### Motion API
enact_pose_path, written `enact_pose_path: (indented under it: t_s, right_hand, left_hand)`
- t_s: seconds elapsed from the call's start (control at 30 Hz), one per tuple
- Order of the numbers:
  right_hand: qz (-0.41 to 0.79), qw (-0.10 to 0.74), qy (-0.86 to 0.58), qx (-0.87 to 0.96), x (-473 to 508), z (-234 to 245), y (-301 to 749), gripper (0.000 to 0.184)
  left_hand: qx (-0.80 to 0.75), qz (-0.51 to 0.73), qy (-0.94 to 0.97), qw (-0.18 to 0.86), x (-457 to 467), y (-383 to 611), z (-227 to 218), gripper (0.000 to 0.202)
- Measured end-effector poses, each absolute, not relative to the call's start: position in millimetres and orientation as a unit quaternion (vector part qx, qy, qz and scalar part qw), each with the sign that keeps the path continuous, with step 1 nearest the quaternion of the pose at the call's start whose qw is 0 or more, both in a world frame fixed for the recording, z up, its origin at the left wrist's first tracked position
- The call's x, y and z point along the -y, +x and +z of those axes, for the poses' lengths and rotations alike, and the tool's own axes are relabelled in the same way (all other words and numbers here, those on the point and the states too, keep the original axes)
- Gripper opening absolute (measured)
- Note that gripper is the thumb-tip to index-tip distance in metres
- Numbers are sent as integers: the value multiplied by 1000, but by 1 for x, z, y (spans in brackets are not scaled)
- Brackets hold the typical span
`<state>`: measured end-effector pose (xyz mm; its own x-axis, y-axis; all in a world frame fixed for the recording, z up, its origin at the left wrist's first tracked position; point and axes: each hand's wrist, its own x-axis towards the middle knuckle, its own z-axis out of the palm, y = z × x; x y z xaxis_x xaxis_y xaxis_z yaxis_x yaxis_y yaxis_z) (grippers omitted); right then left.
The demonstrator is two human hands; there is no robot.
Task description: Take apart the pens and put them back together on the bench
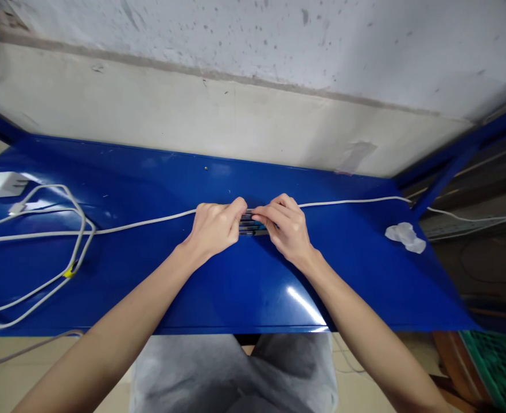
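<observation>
Both of my hands meet over the middle of a blue metal shelf (236,287). Between them lies a small bundle of thin dark sticks, like pens (248,225), mostly covered by my fingers. My left hand (216,226) is closed around the bundle's left end. With thumb and fingers pinched together, my right hand (285,226) grips the right end. The exact kind of the sticks is hard to make out. A white cable (150,221) runs along the shelf and passes behind both hands.
On the left are a white plug adapter (1,184) and a looped white cable (78,246) with a yellow tie (69,272). A crumpled white tissue (406,237) lies at the right. Behind the shelf stands a stained wall (236,115); a green crate (500,367) is below right.
</observation>
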<state>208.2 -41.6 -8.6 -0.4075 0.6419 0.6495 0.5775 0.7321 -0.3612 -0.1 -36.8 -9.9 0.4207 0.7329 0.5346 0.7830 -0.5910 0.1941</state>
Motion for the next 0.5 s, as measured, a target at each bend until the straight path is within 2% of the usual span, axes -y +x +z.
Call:
enact_pose_path:
  t_s: [0.27,0.5]
  right_hand:
    - [88,399,-345,845,41,-8,209,19]
    - [89,403,-341,845,44,-7,207,20]
  left_hand:
    - [497,-291,-817,35,38,4,-8,29]
    - [491,-304,-816,13,41,6,-6,20]
